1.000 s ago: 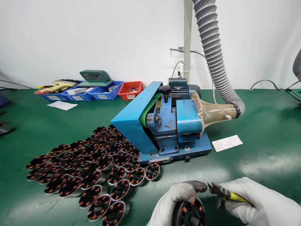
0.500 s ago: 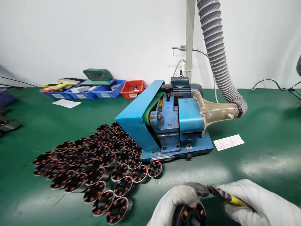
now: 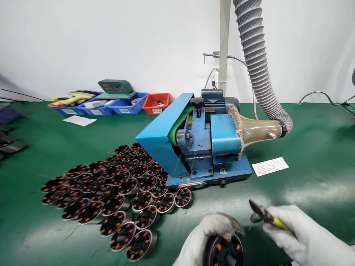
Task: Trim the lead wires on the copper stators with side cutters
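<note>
My gloved left hand wraps round a motor stator at the bottom of the view. This ring has a dark inside with copper windings, and its lower part is cut off by the picture's edge. To the right, my gloved right hand grips yellow-handled cutting pliers. Their dark jaws are parted and point left, a short way from the stator and not touching it. A tiny copper-coloured scrap shows just below the jaws. Many similar stators stand grouped on the green table to the left.
A blue belt grinder stands in the middle, with a grey ribbed hose rising from its right side. A paper slip lies beside it. Blue bins, a red bin and a green digital scale line the back.
The pliers have drawn back from the left hand's fingertips, and their jaws have spread. A small copper-coloured scrap now shows under them. My left hand still holds the stator.
</note>
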The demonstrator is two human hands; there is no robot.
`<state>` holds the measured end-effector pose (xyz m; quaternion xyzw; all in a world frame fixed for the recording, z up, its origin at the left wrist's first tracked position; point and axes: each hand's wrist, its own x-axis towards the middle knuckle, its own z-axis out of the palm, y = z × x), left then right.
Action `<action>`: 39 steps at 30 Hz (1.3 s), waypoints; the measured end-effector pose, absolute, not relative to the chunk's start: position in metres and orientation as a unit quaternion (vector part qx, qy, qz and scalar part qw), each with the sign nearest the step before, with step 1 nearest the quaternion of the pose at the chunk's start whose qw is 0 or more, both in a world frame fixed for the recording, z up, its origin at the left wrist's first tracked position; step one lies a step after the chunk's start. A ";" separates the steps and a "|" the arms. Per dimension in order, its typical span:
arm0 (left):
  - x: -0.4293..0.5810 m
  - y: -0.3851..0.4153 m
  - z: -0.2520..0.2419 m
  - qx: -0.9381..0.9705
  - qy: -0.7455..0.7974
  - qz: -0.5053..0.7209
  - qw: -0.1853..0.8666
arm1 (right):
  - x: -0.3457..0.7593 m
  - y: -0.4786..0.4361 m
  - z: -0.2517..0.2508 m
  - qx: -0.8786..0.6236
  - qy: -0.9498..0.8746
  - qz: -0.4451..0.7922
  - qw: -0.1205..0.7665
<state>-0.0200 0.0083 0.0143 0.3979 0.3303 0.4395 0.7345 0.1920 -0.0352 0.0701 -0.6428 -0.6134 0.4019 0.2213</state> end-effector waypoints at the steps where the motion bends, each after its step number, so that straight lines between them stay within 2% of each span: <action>1: -0.021 0.008 0.018 0.383 0.333 0.441 0.741 | 0.192 -0.032 0.070 -0.648 -0.592 0.420 0.231; 6: -0.027 0.013 0.037 0.327 0.367 0.377 0.785 | 0.184 -0.025 0.061 -0.565 -0.471 0.577 0.355; 9: -0.026 0.015 0.045 0.276 0.385 0.375 0.797 | 0.168 -0.028 0.057 -0.514 -0.442 0.620 0.395; 14: -0.014 0.004 0.065 0.197 0.412 0.340 0.822 | 0.145 -0.022 0.063 -0.476 -0.490 0.625 0.378; 17: -0.012 -0.006 0.070 0.213 0.430 0.370 0.796 | 0.141 -0.014 0.071 -0.463 -0.459 0.661 0.370; 24: -0.025 -0.009 0.047 0.274 0.395 0.427 0.766 | 0.148 -0.023 0.069 -0.424 -0.394 0.729 0.366; 26: -0.025 -0.008 0.044 0.276 0.361 0.429 0.781 | 0.152 -0.026 0.062 -0.400 -0.390 0.704 0.438; 28: -0.022 -0.009 0.044 0.261 0.314 0.426 0.807 | 0.154 -0.026 0.058 -0.400 -0.453 0.614 0.508; 34: -0.012 -0.010 0.047 0.186 0.195 0.414 0.869 | 0.142 -0.020 0.056 -0.412 -0.654 0.402 0.491; 36: -0.012 -0.009 0.045 0.212 0.216 0.405 0.863 | 0.137 -0.019 0.054 -0.422 -0.630 0.393 0.520; 39: -0.017 -0.007 0.040 0.234 0.287 0.367 0.854 | 0.136 -0.013 0.055 -0.463 -0.499 0.493 0.542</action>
